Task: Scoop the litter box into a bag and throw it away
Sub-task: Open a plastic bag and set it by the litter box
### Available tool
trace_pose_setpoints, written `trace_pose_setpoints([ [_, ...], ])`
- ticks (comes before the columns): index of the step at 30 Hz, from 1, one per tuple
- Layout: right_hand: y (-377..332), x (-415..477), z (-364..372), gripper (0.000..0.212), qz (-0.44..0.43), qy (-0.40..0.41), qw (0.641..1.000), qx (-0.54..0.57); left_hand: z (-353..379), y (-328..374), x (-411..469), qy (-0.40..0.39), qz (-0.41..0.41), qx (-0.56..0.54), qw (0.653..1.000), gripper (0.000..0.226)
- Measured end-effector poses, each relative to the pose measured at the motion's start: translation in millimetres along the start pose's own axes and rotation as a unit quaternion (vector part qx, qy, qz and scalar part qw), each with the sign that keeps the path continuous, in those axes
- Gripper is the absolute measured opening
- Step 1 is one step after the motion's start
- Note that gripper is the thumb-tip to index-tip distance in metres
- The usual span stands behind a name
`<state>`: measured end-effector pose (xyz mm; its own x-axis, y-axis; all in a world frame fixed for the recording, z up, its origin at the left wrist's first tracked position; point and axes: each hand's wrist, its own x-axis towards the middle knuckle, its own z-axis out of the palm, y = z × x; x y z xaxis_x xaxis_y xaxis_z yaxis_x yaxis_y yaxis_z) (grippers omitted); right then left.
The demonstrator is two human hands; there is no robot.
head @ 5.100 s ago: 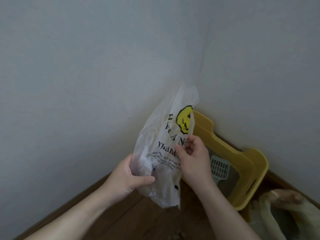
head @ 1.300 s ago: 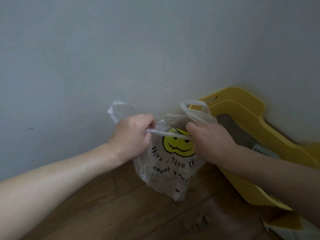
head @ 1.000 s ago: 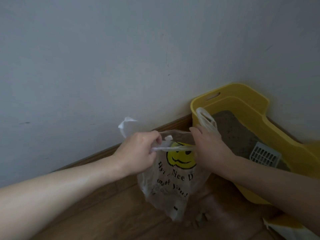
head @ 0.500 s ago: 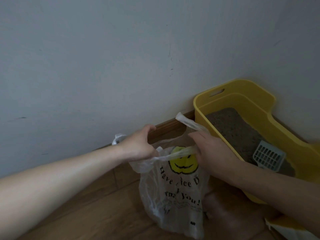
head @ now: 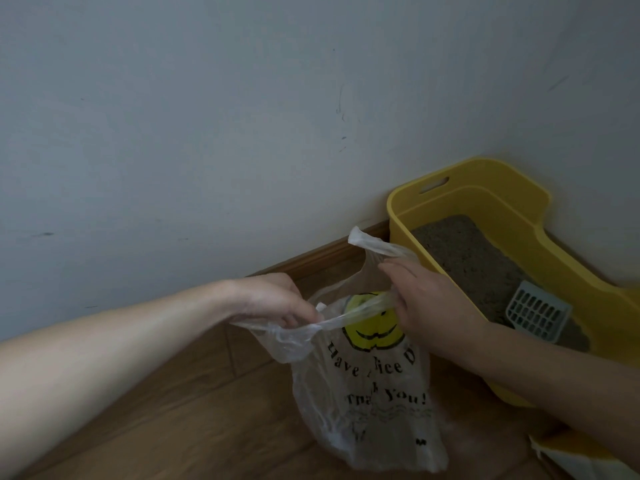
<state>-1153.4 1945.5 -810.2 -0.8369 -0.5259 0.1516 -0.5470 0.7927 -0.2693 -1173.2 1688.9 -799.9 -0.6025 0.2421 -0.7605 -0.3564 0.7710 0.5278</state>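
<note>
A clear plastic bag (head: pixel 367 393) with a yellow smiley face and black lettering hangs between my hands, its bottom resting on the wooden floor. My left hand (head: pixel 273 303) grips the bag's left handle. My right hand (head: pixel 429 303) grips the right handle and holds the mouth apart. To the right stands the yellow litter box (head: pixel 485 188) with grey litter (head: pixel 464 251) inside. A pale slotted scoop (head: pixel 536 315) lies in the litter near the box's front end.
The box sits in a corner of two pale walls (head: pixel 207 133) with a wooden baseboard (head: pixel 311 258). Wooden floor (head: pixel 173 410) spreads to the left and front. A white and yellow object (head: pixel 581 459) lies at the bottom right edge.
Both hands have lowered the bag until its bottom sits on the floor beside the litter box, with the mouth pulled wider. The view has tilted down a little.
</note>
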Motion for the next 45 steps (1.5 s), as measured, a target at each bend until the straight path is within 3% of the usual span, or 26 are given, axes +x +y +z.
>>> trace_pose_setpoints([
  [4,-3,-1,-3,0.05,0.012,0.002,1.0,-0.004,1,7,-4,0.11,0.046,0.049,0.992,0.067],
  [9,-9,1,-17,0.053,0.06,-0.012,0.998,0.031,0,12,-14,0.193,0.109,0.02,0.975,0.073],
  [13,-14,6,-28,0.063,0.066,-0.031,0.996,0.06,0,16,-20,0.277,0.19,0.052,0.94,0.072],
  [17,-19,11,-36,0.083,0.045,-0.086,0.989,0.113,8,21,-28,0.311,0.244,0.122,0.91,0.079],
  [21,-26,23,-48,0.06,0.074,-0.11,0.962,0.24,13,21,-35,0.319,0.284,0.148,0.892,0.076],
  [24,-24,37,-49,0.06,0.096,-0.08,0.983,0.138,14,19,-37,0.317,0.302,0.171,0.882,0.078],
  [29,-22,52,-41,0.021,0.056,-0.103,0.993,-0.011,18,15,-39,0.321,0.323,0.188,0.87,0.079],
  [35,-9,51,-25,0.059,0.057,-0.162,0.983,-0.071,15,4,-37,0.348,0.329,0.156,0.864,0.079],
  [39,-8,49,-32,0.075,0.065,-0.138,0.987,-0.043,13,0,-38,0.364,0.312,0.104,0.872,0.073],
  [45,-19,48,-46,0.058,0.083,-0.067,0.992,-0.063,10,5,-31,0.434,0.259,0.108,0.856,0.051],
])
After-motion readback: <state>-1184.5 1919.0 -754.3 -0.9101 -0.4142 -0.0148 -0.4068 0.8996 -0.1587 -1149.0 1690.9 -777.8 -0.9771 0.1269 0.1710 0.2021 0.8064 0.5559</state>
